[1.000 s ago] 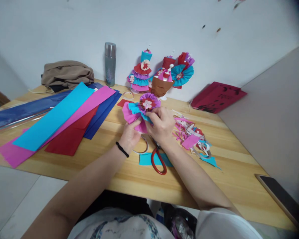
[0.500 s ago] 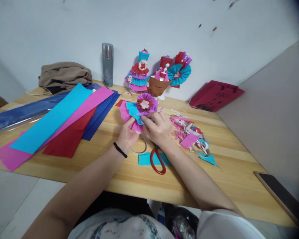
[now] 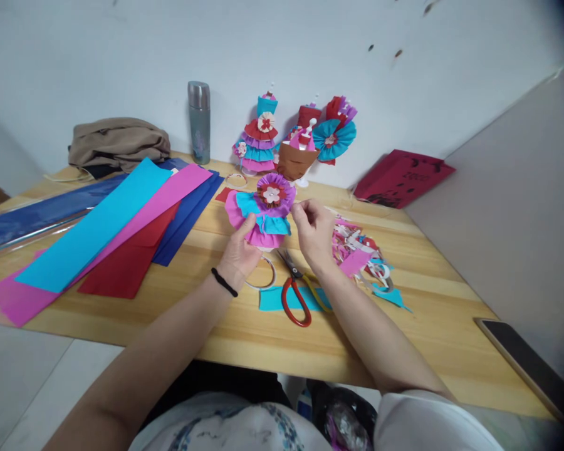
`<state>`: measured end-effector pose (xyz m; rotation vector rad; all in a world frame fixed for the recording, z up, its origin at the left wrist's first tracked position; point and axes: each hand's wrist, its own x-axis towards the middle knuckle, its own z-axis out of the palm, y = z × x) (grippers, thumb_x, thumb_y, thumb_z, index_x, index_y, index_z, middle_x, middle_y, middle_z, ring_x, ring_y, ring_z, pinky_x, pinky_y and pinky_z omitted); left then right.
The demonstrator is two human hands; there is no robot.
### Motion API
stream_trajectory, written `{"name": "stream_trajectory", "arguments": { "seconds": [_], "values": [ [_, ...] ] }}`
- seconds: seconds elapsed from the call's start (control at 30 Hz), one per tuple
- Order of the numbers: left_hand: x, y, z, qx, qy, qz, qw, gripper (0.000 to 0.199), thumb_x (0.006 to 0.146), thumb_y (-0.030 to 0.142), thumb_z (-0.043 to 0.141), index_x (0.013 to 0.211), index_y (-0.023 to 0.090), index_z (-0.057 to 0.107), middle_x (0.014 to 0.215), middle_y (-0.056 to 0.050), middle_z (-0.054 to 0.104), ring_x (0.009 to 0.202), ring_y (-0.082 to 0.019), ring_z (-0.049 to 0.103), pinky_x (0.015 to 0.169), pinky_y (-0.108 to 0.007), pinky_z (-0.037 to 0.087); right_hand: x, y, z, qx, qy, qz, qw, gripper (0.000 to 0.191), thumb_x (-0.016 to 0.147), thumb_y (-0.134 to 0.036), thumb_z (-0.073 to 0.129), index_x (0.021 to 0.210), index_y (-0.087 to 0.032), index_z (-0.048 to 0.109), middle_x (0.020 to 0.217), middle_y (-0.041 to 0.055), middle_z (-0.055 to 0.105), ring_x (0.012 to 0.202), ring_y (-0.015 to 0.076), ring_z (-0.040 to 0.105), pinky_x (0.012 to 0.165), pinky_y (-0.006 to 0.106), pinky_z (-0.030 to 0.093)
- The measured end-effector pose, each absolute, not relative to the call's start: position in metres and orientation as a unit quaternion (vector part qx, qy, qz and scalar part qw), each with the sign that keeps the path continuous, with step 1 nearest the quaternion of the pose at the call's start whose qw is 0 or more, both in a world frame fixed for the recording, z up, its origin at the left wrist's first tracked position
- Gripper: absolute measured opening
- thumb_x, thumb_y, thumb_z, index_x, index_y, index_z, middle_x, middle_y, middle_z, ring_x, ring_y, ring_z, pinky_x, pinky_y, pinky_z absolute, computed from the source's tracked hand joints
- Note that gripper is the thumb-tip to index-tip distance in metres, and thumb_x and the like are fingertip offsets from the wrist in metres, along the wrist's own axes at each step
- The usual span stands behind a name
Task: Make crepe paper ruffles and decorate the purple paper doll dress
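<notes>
A ruffled paper skirt (image 3: pixel 271 240) in pink and blue is held up above the wooden table (image 3: pixel 404 363), in front of the person. Its lower left side is gripped by the left hand (image 3: pixel 242 254), with the thumb pressed on the front. The right hand (image 3: pixel 316 232) is held at the skirt's right edge, its fingers curled in and the thumb brought close to the forefinger; whether anything is pinched there cannot be told. A purple and red paper flower (image 3: pixel 271 194) is set at the top of the skirt, and a brown paper top (image 3: pixel 295 164) is seen just above it.

Below the hands, scissors (image 3: pixel 297 297) with one red and one yellow handle are laid partly over a blue strip (image 3: pixel 271 299), with a white ring (image 3: pixel 274 270) beside them. Paper scraps (image 3: pixel 355 260) are heaped beyond the right wrist. To the left, long paper sheets (image 3: pixel 98 225) are overlapped in a fan. A bottle (image 3: pixel 199 125) is stood near the wall, left of a doll (image 3: pixel 257 141) dressed in layered ruffles.
</notes>
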<state>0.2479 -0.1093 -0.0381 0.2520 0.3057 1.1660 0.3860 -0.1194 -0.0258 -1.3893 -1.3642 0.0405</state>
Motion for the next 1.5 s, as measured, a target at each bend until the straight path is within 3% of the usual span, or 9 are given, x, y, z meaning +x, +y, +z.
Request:
{"name": "stream_trajectory", "arguments": {
  "seconds": [0.2, 0.3, 0.47, 0.67, 0.8, 0.97, 1.2, 1.5],
  "values": [
    [0.246, -0.105, -0.036, 0.075, 0.186, 0.544, 0.815, 0.025, 0.089, 0.007, 0.053, 0.099, 0.018, 0.074, 0.096, -0.005, 0.079, 0.115, -0.022, 0.07, 0.11, -0.041, 0.049, 0.388, -0.115, -0.031, -0.589, -0.556, 0.05, 0.584, 0.039, 0.09, -0.044, 0.055, 0.06, -0.024, 0.042, 0.056, -0.0036, 0.041, 0.057, 0.0152, 0.04, 0.059, 0.031, 0.029],
    [0.246, -0.103, -0.038, 0.082, 0.179, 0.541, 0.817, 0.022, 0.09, 0.013, 0.054, 0.101, 0.018, 0.073, 0.102, -0.007, 0.079, 0.12, -0.023, 0.068, 0.11, -0.042, 0.05, 0.386, -0.119, -0.033, -0.565, -0.575, 0.055, 0.59, 0.039, 0.093, -0.038, 0.053, 0.059, -0.024, 0.039, 0.056, -0.003, 0.041, 0.058, 0.0158, 0.042, 0.06, 0.032, 0.033],
    [0.247, -0.105, -0.038, 0.125, 0.139, 0.542, 0.819, 0.02, 0.095, 0.026, 0.06, 0.11, 0.021, 0.071, 0.116, -0.007, 0.076, 0.13, -0.025, 0.062, 0.112, -0.044, 0.048, 0.389, -0.118, -0.036, -0.57, -0.574, 0.082, 0.582, 0.023, 0.085, -0.03, 0.052, 0.063, -0.022, 0.051, 0.059, -0.0019, 0.05, 0.062, 0.0166, 0.047, 0.063, 0.031, 0.037],
    [0.246, -0.104, -0.037, 0.116, 0.171, 0.537, 0.818, 0.025, 0.085, 0.005, 0.058, 0.101, 0.019, 0.072, 0.096, -0.003, 0.079, 0.111, -0.02, 0.071, 0.113, -0.04, 0.046, 0.398, -0.114, -0.038, -0.607, -0.607, 0.058, 0.509, 0.013, 0.073, -0.029, 0.051, 0.062, -0.021, 0.054, 0.061, 0.0001, 0.055, 0.06, 0.0166, 0.049, 0.06, 0.031, 0.034],
    [0.243, -0.1, -0.037, 0.09, 0.19, 0.533, 0.819, 0.025, 0.088, 0.007, 0.05, 0.091, 0.017, 0.072, 0.088, -0.005, 0.077, 0.106, -0.019, 0.072, 0.11, -0.037, 0.048, 0.397, -0.116, -0.04, -0.581, -0.661, 0.016, 0.474, 0.01, 0.073, -0.027, 0.052, 0.064, -0.021, 0.053, 0.061, -0.0006, 0.055, 0.057, 0.0155, 0.048, 0.059, 0.03, 0.034],
    [0.247, -0.104, -0.035, 0.124, 0.141, 0.57, 0.8, 0.024, 0.099, 0.023, 0.051, 0.103, 0.023, 0.074, 0.108, -0.003, 0.078, 0.121, -0.021, 0.067, 0.109, -0.039, 0.049, 0.397, -0.116, -0.042, -0.56, -0.678, -0.019, 0.476, 0.014, 0.077, -0.023, 0.051, 0.063, -0.022, 0.05, 0.06, -0.0008, 0.052, 0.056, 0.0151, 0.048, 0.057, 0.03, 0.034],
    [0.253, -0.106, -0.042, 0.164, 0.18, 0.56, 0.792, 0.036, 0.085, -0.004, 0.06, 0.109, 0.018, 0.074, 0.099, -0.004, 0.08, 0.109, -0.019, 0.073, 0.111, -0.038, 0.047, 0.399, -0.115, -0.04, -0.561, -0.676, -0.01, 0.478, 0.015, 0.079, -0.024, 0.05, 0.064, -0.022, 0.05, 0.062, 0.0001, 0.055, 0.058, 0.0155, 0.048, 0.058, 0.03, 0.035],
    [0.246, -0.1, -0.039, 0.115, 0.195, 0.543, 0.808, 0.02, 0.091, 0.008, 0.06, 0.1, 0.017, 0.075, 0.103, -0.006, 0.08, 0.122, -0.024, 0.068, 0.114, -0.043, 0.048, 0.406, -0.112, -0.038, -0.552, -0.675, 0.038, 0.488, 0.012, 0.077, -0.025, 0.048, 0.064, -0.022, 0.05, 0.062, 0.0002, 0.056, 0.059, 0.0158, 0.049, 0.059, 0.03, 0.035]
  ]
}}
